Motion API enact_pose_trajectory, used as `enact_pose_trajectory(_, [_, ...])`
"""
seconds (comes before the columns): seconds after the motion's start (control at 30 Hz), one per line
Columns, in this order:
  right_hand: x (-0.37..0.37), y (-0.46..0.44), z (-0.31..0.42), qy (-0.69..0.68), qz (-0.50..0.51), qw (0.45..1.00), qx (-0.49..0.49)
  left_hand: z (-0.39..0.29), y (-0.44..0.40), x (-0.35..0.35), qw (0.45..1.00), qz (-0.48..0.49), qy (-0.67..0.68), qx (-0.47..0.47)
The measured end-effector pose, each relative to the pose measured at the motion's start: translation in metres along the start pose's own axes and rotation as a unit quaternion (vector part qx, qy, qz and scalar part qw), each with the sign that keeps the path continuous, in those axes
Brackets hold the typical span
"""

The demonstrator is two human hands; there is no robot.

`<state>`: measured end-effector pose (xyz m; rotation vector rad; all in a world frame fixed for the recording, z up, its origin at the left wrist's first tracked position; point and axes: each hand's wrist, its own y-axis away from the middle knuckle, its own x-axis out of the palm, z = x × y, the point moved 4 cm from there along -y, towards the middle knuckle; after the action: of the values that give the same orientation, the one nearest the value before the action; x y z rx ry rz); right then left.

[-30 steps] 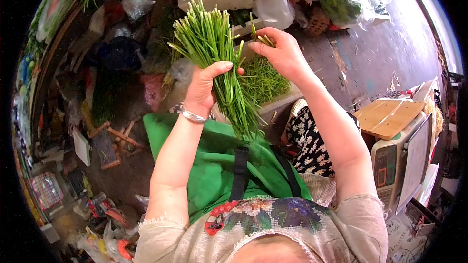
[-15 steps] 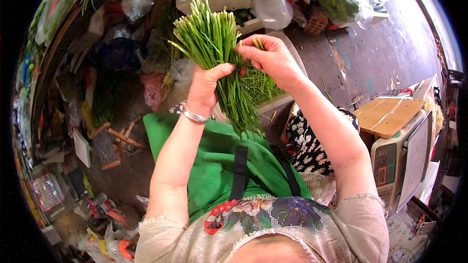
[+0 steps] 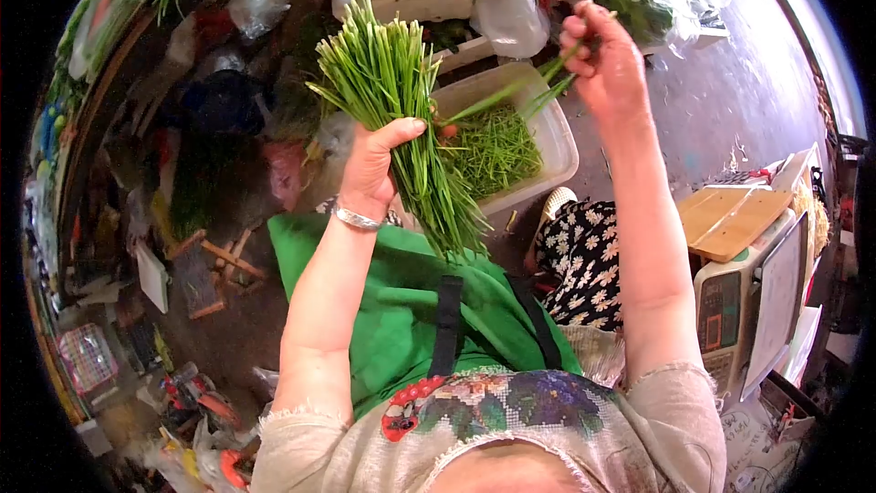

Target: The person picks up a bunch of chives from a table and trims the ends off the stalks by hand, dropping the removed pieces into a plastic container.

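Note:
A thick bunch of garlic chives (image 3: 388, 73) is gripped in my left hand (image 3: 376, 164), thumb across the front, pale cut ends up and darker leaf tips hanging over the green apron (image 3: 401, 297). My right hand (image 3: 613, 64), raised to the right, is closed on a few loose chive stalks (image 3: 550, 91). These stalks stretch from its fingers down toward the bunch and look blurred. Beneath them stands a translucent plastic tub (image 3: 564, 151) with green chive pieces (image 3: 497, 151) inside. The right fingertips are partly smeared.
A white foam box (image 3: 401, 2) stands ahead, beside a hanging clear plastic bag (image 3: 511, 23). Bagged leafy greens (image 3: 634, 0) lie at the upper right. A scale (image 3: 725, 310) with a wooden board (image 3: 735, 219) is on the right. A small wooden stool (image 3: 205, 283) is at the left.
My right hand has moved up and right, away from the bunch, drawing several long stalks with it. My left hand and the bunch have shifted slightly left. More of the tub shows.

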<state>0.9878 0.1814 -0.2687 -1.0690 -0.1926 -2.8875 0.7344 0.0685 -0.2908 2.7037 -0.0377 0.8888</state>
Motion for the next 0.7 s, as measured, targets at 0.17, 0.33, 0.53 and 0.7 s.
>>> enact_pose_trajectory(0.17, [0.007, 0.005, 0.006, 0.216, -0.012, 0.973, -0.083, 0.005, 0.0, 0.004, 0.995, 0.044, 0.073, -0.057])
enact_pose_trajectory(0.33, [0.042, 0.028, -0.04, 0.218, 0.074, 0.972, 0.047, 0.003, 0.002, 0.015, 0.995, 0.046, 0.067, -0.061])
enact_pose_trajectory(0.53, [0.067, 0.048, -0.053, 0.211, 0.122, 0.958, 0.154, 0.006, 0.004, 0.013, 0.995, 0.036, 0.058, -0.071])
enact_pose_trajectory(0.7, [0.06, 0.049, -0.072, 0.192, 0.122, 0.961, 0.157, 0.008, 0.008, 0.017, 0.995, 0.033, 0.028, -0.085])
